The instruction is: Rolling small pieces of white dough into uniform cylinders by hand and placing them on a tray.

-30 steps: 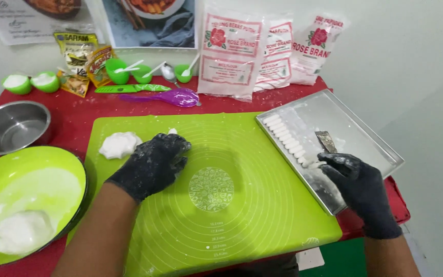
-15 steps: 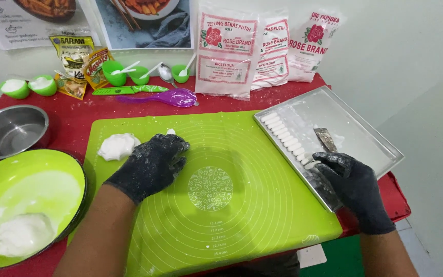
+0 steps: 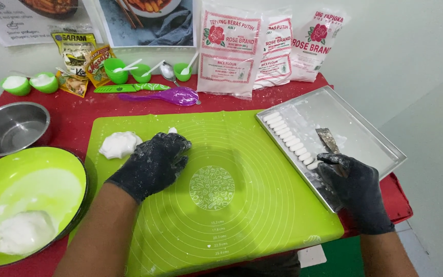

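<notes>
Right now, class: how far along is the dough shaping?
Done: a row of small white pieces lies in the metal tray. In hand: the right hand holds a scraper over the tray; the left hand presses on the green mat. Left: a dough lump on the mat, more dough in the green bowl.

A table (image 3: 52,105) under a red cloth stands against a plain pale wall (image 3: 401,46). Two printed food posters (image 3: 144,20) hang on the wall behind it — light is even and soft. Grey floor (image 3: 437,205) shows to the right.
</notes>
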